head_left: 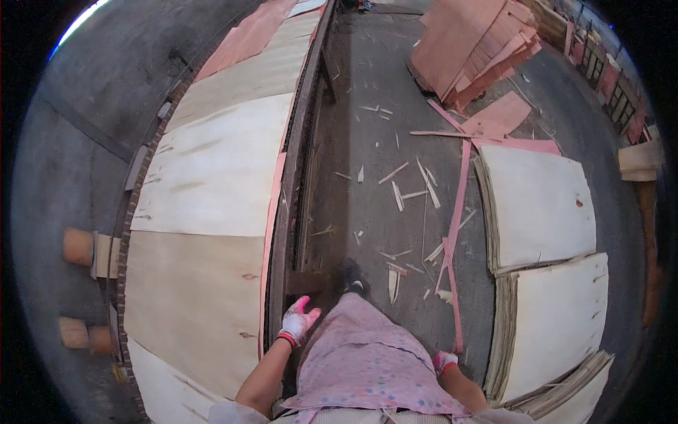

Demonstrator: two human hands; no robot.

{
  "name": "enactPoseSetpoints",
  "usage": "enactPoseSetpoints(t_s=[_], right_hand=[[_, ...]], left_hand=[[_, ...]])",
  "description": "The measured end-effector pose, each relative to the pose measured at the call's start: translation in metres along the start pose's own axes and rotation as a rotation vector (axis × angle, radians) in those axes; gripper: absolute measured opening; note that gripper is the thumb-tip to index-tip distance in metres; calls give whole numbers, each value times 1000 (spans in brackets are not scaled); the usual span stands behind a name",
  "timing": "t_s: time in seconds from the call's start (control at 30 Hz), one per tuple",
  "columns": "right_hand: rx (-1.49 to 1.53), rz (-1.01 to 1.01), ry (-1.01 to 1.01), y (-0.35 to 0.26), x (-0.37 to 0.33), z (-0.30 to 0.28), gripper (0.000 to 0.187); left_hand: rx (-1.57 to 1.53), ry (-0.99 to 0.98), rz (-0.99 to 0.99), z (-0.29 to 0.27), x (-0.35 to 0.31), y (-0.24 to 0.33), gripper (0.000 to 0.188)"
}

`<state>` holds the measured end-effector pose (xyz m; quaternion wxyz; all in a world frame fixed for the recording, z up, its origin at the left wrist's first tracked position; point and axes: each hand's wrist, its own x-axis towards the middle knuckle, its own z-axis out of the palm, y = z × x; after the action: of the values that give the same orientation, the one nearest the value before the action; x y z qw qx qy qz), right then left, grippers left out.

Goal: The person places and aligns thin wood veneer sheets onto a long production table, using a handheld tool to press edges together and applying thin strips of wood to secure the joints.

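My left hand [298,322], in a white glove with pink fingertips, hangs beside the dark metal edge of a long table [290,191]. Its fingers are apart and nothing is in them. Wood veneer sheets [205,177], pale and tan, cover the tabletop in a row, with pink edges showing beneath. My right hand [444,362], gloved in white and pink, is low at the right side of my patterned apron [367,360]. Its fingers are mostly hidden. Close to it is the near end of a long pink strip [458,283]; I cannot tell whether they touch.
Stacks of pale veneer [540,205] stand along my right. Farther ahead a tall, tilted pile of pink sheets [473,53] rises from the floor. Wood scraps [393,283] and splinters litter the grey floor, with my shoe [358,287] among them.
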<state>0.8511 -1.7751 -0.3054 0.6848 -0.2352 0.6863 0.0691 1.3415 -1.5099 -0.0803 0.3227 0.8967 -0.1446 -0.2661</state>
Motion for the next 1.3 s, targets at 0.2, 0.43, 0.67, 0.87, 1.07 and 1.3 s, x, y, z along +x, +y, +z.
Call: enactPoseSetpoints(t_s=[0.2, 0.43, 0.67, 0.87, 1.07, 1.3], right_hand=[[-284, 87, 180, -68, 44, 21, 20], [-701, -668, 246, -316, -54, 251, 32], [-1277, -1317, 36, -515, -135, 509, 31], [-1666, -1913, -670, -572, -157, 732, 44], [-2103, -2225, -1013, -582, -113, 877, 26], [-2089, -2605, -1608, -576, -83, 913, 15]], left_hand=[[260, 262, 128, -47, 117, 21, 57], [424, 289, -261, -109, 234, 55, 65], [477, 71, -539, -110, 289, 60, 52], [-1023, 633, -1027, -89, 292, 42, 44], [401, 310, -686, -99, 303, 75, 77], [329, 261, -833, -108, 300, 82, 78]])
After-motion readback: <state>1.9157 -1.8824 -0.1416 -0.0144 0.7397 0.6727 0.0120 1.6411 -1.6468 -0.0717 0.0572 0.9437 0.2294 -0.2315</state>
